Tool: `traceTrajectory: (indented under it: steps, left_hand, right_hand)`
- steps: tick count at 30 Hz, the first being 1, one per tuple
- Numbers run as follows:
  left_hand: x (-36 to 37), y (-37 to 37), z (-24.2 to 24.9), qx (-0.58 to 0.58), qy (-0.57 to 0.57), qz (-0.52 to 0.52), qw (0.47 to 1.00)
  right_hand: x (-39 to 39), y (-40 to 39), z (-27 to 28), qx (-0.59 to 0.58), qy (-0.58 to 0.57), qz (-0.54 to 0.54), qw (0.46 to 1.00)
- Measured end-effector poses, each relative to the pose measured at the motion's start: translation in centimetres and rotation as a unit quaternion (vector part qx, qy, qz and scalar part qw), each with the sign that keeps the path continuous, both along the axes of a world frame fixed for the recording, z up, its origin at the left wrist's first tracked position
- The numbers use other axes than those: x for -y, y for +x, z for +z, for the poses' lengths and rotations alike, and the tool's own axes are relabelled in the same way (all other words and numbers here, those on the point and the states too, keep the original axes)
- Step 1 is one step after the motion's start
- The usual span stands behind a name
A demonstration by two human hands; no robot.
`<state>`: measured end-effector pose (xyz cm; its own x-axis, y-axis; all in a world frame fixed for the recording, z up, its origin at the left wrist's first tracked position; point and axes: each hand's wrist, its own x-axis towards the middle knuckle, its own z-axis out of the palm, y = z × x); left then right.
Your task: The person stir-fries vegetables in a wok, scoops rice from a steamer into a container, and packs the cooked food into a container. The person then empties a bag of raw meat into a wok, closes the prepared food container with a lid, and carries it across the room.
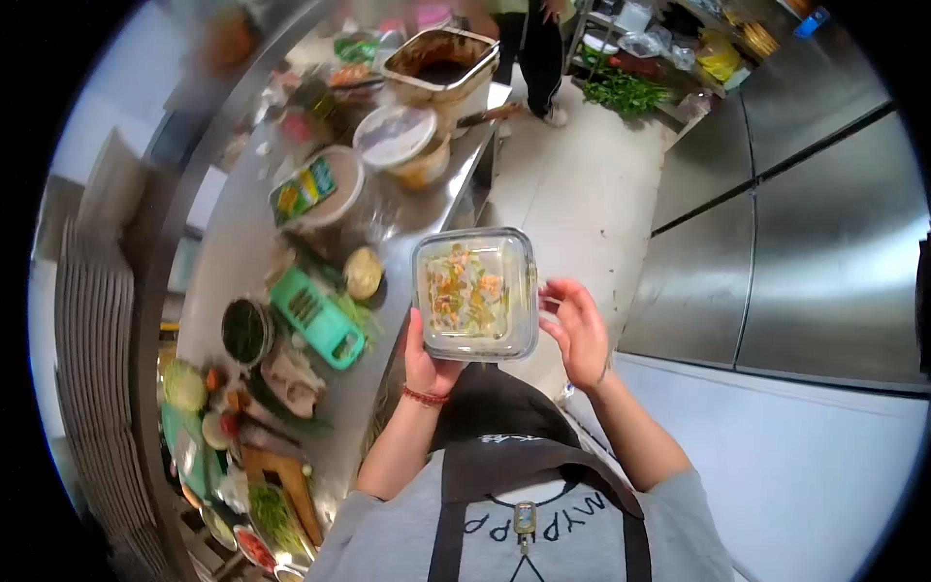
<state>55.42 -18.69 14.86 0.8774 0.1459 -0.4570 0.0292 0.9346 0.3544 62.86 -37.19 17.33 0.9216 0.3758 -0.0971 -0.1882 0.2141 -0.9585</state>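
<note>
A square clear lidded container [475,295] is held up in front of my body, with chopped orange and green food showing through it. My left hand [428,361] is closed on its lower left corner, the thumb along the left side and the fingers underneath. At the container's right side is my right hand [578,330], its fingers apart and slightly bent, fingertips right at the rim. To the left, on the steel counter [393,262], lie a green slicer [316,318] and a round pale vegetable [364,273].
Tubs with lids [396,136] and a metal pan of dark sauce [441,66] stand along the counter. A dark bowl [247,332], a cutting board [286,490] and vegetables lie nearer. Steel cabinets [824,233] line the right; a person [541,58] stands ahead.
</note>
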Motion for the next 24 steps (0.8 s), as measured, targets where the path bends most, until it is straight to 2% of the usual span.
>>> traceTrajectory:
  steps: [1,2,4,6,9,10,13,16,17,19,20,21,24]
  left_hand:
    - [0.2,2.7,-0.3,0.007,0.002,0.006,1.0]
    - [0.3,5.2,-0.3,0.031,-0.002,0.006,1.0]
    - [0.4,9.1,-0.5,0.059,-0.032,-0.01,0.998]
    - [1.2,13.1,1.0,0.094,-0.04,-0.01,0.995]
    - [1.7,17.9,2.0,0.054,0.009,0.012,0.998]
    - [2.0,19.5,2.1,0.053,0.026,0.025,0.998]
    - [2.8,23.8,1.8,0.067,0.033,0.048,0.996]
    - [4.0,26.8,2.8,0.028,0.036,0.098,0.994]
    - [4.2,27.8,3.1,0.018,0.023,0.109,0.994]
    - [4.5,29.5,3.5,0.009,0.016,0.128,0.992]
    - [4.8,30.1,3.8,0.031,0.006,0.13,0.991]
    - [5.3,30.8,4.1,0.051,-0.005,0.132,0.99]
    - [7.0,32.7,5.7,0.04,0.032,0.16,0.986]
  right_hand:
    - [0.5,0.9,-0.1,0.061,-0.021,-0.023,0.998]
    - [1.0,1.8,0.8,0.105,-0.087,-0.015,0.991]
    - [0.7,3.9,3.0,0.006,0.011,-0.039,0.999]
    - [0.0,7.3,4.3,-0.009,0.006,-0.079,0.997]
    - [-0.4,12.4,4.3,-0.065,0.03,-0.129,0.989]
    - [-0.4,14.1,3.2,-0.003,-0.016,-0.129,0.992]
    - [-0.1,19.7,1.7,0.052,-0.046,-0.106,0.992]
    - [0.0,24.1,3.7,-0.088,-0.063,-0.095,0.99]
    - [0.2,25.3,3.8,-0.091,-0.063,-0.082,0.99]
    - [0.4,26.7,3.5,0.031,-0.041,-0.052,0.997]
    - [0.8,27.1,4.0,0.064,0.002,0.011,0.998]
    - [0.9,27.7,3.9,0.063,0.005,0.018,0.998]
    - [1.1,29.3,3.6,0.167,-0.114,0.044,0.978]
